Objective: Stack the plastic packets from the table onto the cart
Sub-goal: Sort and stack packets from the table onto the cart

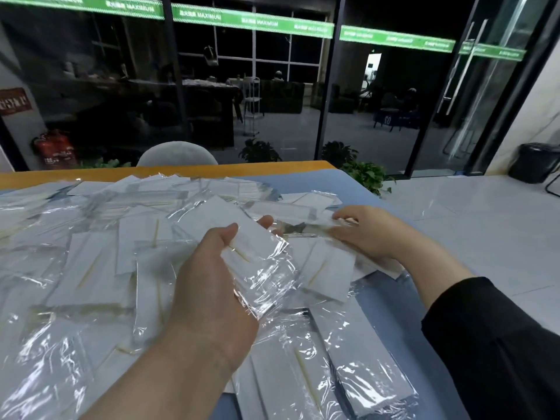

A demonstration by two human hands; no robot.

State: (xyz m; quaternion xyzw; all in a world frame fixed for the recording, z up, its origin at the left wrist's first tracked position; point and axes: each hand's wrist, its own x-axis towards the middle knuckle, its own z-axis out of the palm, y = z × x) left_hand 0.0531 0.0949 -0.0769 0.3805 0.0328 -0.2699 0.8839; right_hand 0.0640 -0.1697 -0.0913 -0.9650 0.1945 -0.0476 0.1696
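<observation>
Evidently the left hand (pixel 212 277) cradles a small stack of packets (pixel 254 265) from beneath, thumb clamped across the top, probably so the slippery film stays squared. The right hand (pixel 366 231) pinches another packet (pixel 306 228) from the heap (pixel 91 253) spread over the counter (pixel 348 183), likely to feed the stack. No cart is in view.

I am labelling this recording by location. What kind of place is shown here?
Probably an office or commercial lobby: glass doors with a green banner strip, a fire extinguisher, and potted plants beside the table.
</observation>
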